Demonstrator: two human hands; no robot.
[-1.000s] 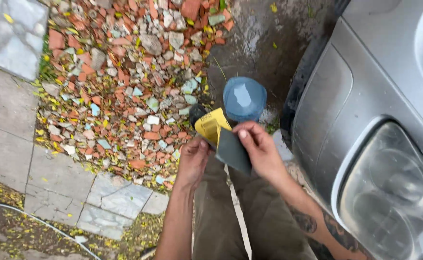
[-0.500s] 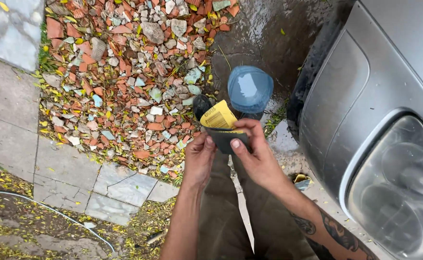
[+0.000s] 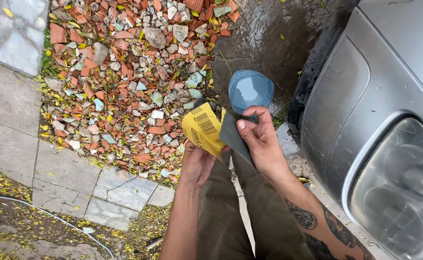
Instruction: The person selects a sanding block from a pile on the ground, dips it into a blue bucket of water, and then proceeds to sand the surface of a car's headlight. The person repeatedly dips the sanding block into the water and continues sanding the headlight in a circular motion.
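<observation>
two hands, one sheet of sandpaper

the left hand (image 3: 198, 162) and the right hand (image 3: 259, 139) both hold a sheet of sandpaper (image 3: 216, 130), in the air above the person's lap. the sheet is folded or bent: the part in the left grip shows a yellow printed back, the part in the right grip shows a dark grey rough face. the left grip pinches the lower edge of the yellow part from below; the right grip is closed on the top of the grey part, with the thumb in front.

just beyond the right grip a blue plastic cup (image 3: 251, 89) stands on the wet ground (image 3: 269, 38). further from the left grip lies a bed of broken bricks and stones (image 3: 125, 82). a silver car (image 3: 389, 120) with its headlight is close beside the right arm.

i judge the sheet to be light and thin, flexible but a little stiff, and it will crease easily. the grey side should not slip. the edges are the best place to hold it.
</observation>
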